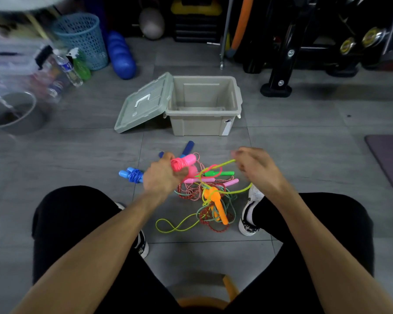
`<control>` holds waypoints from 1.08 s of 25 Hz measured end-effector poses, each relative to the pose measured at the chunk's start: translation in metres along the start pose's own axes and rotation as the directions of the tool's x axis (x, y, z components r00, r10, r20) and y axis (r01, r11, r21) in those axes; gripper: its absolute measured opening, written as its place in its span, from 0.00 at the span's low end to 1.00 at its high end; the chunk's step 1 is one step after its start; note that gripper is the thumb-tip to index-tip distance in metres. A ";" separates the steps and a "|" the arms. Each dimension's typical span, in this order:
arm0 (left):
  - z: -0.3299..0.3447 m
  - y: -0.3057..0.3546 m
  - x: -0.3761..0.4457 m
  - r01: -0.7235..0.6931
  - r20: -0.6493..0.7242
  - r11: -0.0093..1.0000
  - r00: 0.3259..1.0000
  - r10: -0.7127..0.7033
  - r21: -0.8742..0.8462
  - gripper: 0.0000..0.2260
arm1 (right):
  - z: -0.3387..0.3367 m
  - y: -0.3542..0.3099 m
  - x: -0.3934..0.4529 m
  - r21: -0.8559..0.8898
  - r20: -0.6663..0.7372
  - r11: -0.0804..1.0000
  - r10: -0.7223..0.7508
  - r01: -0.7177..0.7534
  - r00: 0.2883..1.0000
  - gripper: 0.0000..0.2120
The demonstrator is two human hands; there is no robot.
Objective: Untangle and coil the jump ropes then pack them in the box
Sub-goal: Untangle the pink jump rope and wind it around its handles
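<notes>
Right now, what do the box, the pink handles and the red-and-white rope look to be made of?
Box: matte beige moulded plastic, ribbed walls. Pink handles, in the left hand: glossy plastic, likely, with bright highlights. Red-and-white rope: probably braided cord, twisted two-tone pattern.

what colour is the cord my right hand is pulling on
Yellow-green; the head view shows the cord pinched in the right hand.

My left hand (162, 175) covers most of the coiled pink rope bundle (182, 163) and part of the dark blue handles (187, 148). The clear bottles and metal bowl (11, 112) at far left are smeared with blur. The purple mat (389, 159) runs off the right edge.
</notes>
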State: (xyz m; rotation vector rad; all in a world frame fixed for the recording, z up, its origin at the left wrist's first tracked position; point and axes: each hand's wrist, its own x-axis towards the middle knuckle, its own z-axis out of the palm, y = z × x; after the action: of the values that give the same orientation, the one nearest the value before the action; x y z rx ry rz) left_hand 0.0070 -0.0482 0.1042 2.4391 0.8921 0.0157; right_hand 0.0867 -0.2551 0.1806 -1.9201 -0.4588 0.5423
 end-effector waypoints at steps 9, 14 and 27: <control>0.005 -0.013 0.007 0.112 -0.021 0.966 0.994 -0.110 0.234 0.21 | -0.007 0.003 -0.014 0.407 -0.207 0.843 -0.289 0.351 0.935 0.17; 0.000 0.000 0.008 0.101 -0.006 0.985 0.995 -0.103 -0.142 0.18 | 0.003 0.012 -0.003 0.049 0.017 0.999 -0.003 0.002 1.000 0.09; -0.057 0.017 0.001 0.181 0.110 0.466 0.978 -0.175 -0.866 0.16 | 0.026 0.053 0.025 -0.803 0.132 0.596 0.182 -0.003 0.974 0.13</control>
State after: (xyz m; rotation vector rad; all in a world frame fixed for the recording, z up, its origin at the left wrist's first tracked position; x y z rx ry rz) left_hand 0.0072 -0.0314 0.1612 1.3507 0.8359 0.3170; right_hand 0.0964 -0.2422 0.1185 -2.7945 -0.8447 0.6696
